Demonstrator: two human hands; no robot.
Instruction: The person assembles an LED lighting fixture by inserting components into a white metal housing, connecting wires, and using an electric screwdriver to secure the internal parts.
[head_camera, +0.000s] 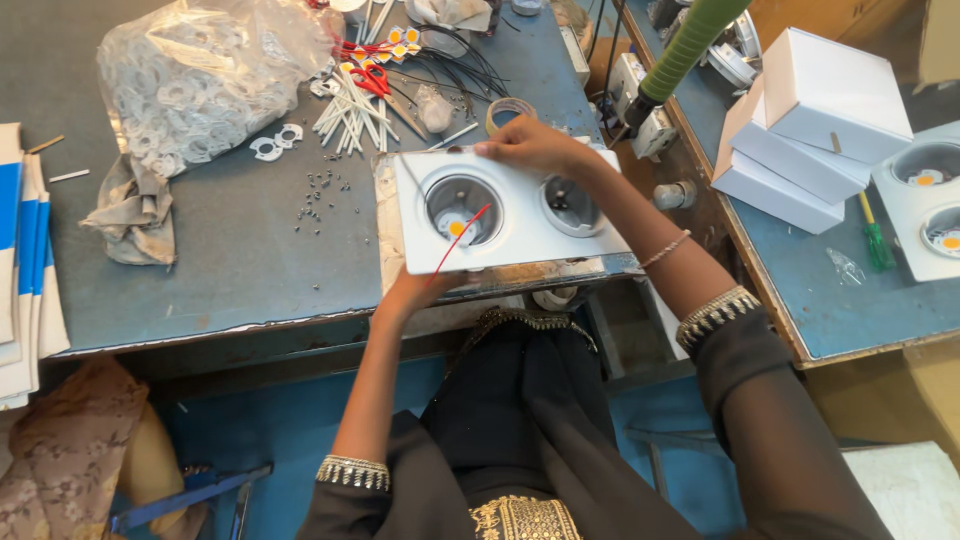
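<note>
Head view: my left hand grips the white twin-lamp housing at its near edge, my right hand its far edge; its long axis runs left-right.

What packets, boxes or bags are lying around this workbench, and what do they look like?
Clear plastic bag: back left of the blue table, crumpled, full of small white rings.
White boxes: stacked on the right-hand bench, plain, rectangular.
Small clear bag: right bench, near a green screwdriver.
No screens or signs.
</note>
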